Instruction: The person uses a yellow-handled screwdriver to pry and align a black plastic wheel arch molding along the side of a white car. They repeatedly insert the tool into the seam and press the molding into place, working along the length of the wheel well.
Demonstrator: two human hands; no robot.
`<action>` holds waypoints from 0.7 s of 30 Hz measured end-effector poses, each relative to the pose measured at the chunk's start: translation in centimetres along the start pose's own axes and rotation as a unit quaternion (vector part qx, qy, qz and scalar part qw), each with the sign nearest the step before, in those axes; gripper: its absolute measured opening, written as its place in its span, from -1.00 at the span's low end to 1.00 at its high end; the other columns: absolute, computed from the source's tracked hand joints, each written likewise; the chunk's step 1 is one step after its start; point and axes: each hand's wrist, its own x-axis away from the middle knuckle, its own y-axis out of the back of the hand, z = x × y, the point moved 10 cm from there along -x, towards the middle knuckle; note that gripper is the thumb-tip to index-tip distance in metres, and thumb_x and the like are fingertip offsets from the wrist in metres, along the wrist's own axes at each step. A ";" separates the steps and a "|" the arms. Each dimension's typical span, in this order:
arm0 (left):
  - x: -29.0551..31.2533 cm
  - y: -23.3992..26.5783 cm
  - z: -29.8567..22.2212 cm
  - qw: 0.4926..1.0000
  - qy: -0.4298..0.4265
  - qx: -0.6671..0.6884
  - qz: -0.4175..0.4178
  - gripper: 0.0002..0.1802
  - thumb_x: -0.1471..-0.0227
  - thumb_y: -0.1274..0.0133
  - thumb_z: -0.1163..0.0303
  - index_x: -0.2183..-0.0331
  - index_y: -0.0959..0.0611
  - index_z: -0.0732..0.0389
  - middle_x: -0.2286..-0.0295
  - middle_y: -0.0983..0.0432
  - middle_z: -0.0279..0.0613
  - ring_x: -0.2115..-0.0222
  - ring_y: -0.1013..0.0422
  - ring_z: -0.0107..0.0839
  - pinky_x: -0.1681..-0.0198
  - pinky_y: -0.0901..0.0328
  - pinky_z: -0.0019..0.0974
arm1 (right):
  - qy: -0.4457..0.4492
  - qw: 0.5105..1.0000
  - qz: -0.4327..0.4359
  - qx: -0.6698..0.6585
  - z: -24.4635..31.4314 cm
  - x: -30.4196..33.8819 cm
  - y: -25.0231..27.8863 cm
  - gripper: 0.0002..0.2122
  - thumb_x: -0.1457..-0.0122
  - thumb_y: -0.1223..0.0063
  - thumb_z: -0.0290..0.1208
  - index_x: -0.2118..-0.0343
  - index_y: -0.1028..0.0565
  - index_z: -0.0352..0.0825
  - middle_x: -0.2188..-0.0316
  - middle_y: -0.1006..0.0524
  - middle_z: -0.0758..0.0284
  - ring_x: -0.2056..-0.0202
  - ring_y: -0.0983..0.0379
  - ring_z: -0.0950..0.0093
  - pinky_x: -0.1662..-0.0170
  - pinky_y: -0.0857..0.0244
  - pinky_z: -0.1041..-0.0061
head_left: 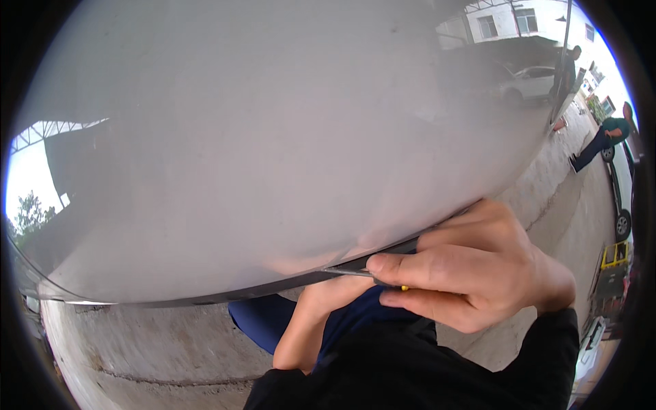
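A glossy grey car panel (266, 150) fills most of the view, with a dark trim strip (287, 281) along its lower edge. My right hand (478, 263) is closed around a tool that looks like a small screwdriver (345, 272). Its thin metal shaft points left, and the tip meets the dark strip. Only a bit of yellow shows at the handle; my fingers cover the rest. Lower and further left, my left hand (338, 292) reaches beneath the panel edge. Its fingers are hidden behind the right hand and the strip.
Concrete ground (171, 342) with a crack lies below the panel. At the far right a person (610, 133) in a green top stands beside a parked car (620, 178). A yellow frame (615, 255) sits lower along the right rim. Buildings and a white car are mirrored in the panel.
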 end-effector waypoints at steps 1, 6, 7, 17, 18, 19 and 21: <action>0.0 0.1 0.5 1.000 0.011 0.000 0.002 -0.66 -0.01 -0.31 0.33 0.17 -0.64 0.25 0.24 -0.59 -0.23 0.24 -0.47 -0.40 0.20 -0.39 -0.28 | 0.002 0.999 0.019 0.028 0.3 -0.2 0.2 -0.65 0.18 -0.47 -0.50 0.25 -0.64 -0.40 0.77 -0.36 0.40 0.77 -0.27 0.54 0.61 -0.14 0.56; 0.9 0.8 2.6 0.998 0.065 -0.002 0.017 -0.67 -0.03 -0.30 0.32 0.17 -0.64 0.25 0.24 -0.59 -0.23 0.23 -0.47 -0.41 0.20 -0.38 -0.28 | 0.018 0.998 0.039 0.053 1.3 -1.5 0.2 -0.65 0.20 -0.49 -0.46 0.29 -0.65 -0.39 0.76 -0.39 0.39 0.77 -0.31 0.54 0.65 -0.14 0.57; 1.1 0.6 2.0 0.998 0.055 0.009 0.003 -0.68 -0.03 -0.29 0.32 0.18 -0.64 0.25 0.25 -0.59 -0.24 0.24 -0.47 -0.41 0.21 -0.38 -0.28 | 0.021 0.997 0.042 0.060 1.6 -1.7 0.2 -0.66 0.20 -0.49 -0.45 0.30 -0.65 -0.39 0.76 -0.40 0.39 0.77 -0.31 0.54 0.66 -0.15 0.56; 1.5 1.4 -0.5 0.999 -0.026 0.000 -0.042 -0.73 0.01 -0.28 0.43 0.21 -0.65 0.26 0.33 -0.59 -0.28 0.32 -0.47 -0.45 0.26 -0.39 -0.31 | 0.011 0.991 0.062 0.114 2.4 -2.6 -0.2 -0.68 0.22 -0.48 -0.43 0.32 -0.66 -0.36 0.76 -0.41 0.42 0.76 -0.33 0.54 0.63 -0.16 0.57; 1.6 1.4 -0.6 0.999 -0.027 -0.005 -0.046 -0.74 0.01 -0.27 0.44 0.22 -0.65 0.26 0.34 -0.59 -0.28 0.33 -0.47 -0.45 0.26 -0.39 -0.32 | 0.012 0.991 0.062 0.118 2.5 -2.6 -0.2 -0.68 0.22 -0.48 -0.43 0.32 -0.66 -0.35 0.75 -0.41 0.43 0.75 -0.33 0.54 0.62 -0.16 0.57; 1.7 1.6 -0.4 0.998 -0.019 -0.011 -0.051 -0.74 0.01 -0.27 0.44 0.22 -0.65 0.27 0.34 -0.59 -0.28 0.33 -0.47 -0.45 0.26 -0.39 -0.32 | 0.012 0.991 0.062 0.121 2.6 -2.7 -0.2 -0.67 0.22 -0.48 -0.43 0.32 -0.66 -0.35 0.75 -0.40 0.44 0.75 -0.33 0.55 0.61 -0.16 0.57; 1.7 1.9 -0.1 0.998 0.004 -0.025 -0.059 -0.74 0.01 -0.28 0.44 0.23 -0.65 0.27 0.35 -0.59 -0.28 0.33 -0.47 -0.45 0.26 -0.39 -0.32 | 0.020 0.993 0.041 0.106 2.3 -2.4 -0.2 -0.66 0.23 -0.48 -0.43 0.30 -0.66 -0.34 0.75 -0.39 0.46 0.75 -0.32 0.55 0.60 -0.16 0.57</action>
